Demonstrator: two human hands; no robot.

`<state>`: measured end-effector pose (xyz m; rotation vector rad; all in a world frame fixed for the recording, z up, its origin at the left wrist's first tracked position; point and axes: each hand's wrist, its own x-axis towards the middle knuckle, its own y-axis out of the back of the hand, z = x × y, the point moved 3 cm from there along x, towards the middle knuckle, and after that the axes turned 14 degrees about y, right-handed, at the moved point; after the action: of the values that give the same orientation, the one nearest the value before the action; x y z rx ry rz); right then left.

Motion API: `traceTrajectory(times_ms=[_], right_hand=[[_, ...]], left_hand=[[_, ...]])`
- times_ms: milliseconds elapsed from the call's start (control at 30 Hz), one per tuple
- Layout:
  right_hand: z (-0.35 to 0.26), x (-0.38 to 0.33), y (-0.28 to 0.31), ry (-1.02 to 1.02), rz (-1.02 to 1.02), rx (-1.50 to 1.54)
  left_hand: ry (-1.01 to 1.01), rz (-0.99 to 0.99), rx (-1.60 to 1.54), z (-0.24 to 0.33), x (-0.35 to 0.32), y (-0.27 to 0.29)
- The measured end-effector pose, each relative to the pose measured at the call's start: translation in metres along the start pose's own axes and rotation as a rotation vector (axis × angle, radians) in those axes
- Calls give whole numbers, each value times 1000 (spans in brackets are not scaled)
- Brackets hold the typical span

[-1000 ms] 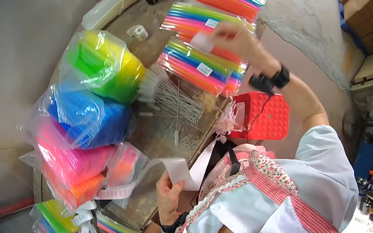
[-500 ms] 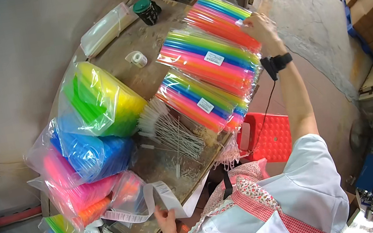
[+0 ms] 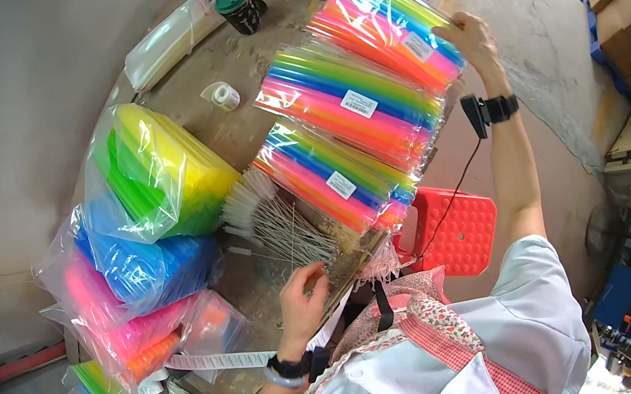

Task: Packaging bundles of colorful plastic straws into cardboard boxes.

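My right hand pinches the right edge of a clear-wrapped pack of rainbow-coloured plastic straws, which bears a white label. Two similar labelled packs, a middle pack and a nearer pack, lie beside it, overlapping at their edges. My left hand is over the table's near edge, fingers bent and apart from the thumb, with nothing visible between them. Just beyond it lies a heap of thin wire brushes with white bristles. A printed label strip runs behind my left wrist.
Large clear bags of yellow-green straws, blue straws and pink straws crowd the table's left side. A label roll, a dark cup with a green lid and plastic bags stand farther back. A red stool is below the table's right edge.
My left hand has left the label strip and moved up and right toward the brushes. My right hand has shifted right with the far pack, whose label now shows fully.
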<state>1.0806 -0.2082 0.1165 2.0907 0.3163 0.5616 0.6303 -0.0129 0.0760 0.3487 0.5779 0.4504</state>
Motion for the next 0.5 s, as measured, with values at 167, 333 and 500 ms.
traceTrajectory(times_ms=[167,333,500], right_hand=[[16,-26,16,-42,95,709],[-60,-60,-4,-99,48,1096],[-98,-70,-32,244,-179,219]], left_hand=[[112,-233,-188,9,49,-31],[125,-318,-635,53,96,-47],[173,-241,-907,98,155,-57]])
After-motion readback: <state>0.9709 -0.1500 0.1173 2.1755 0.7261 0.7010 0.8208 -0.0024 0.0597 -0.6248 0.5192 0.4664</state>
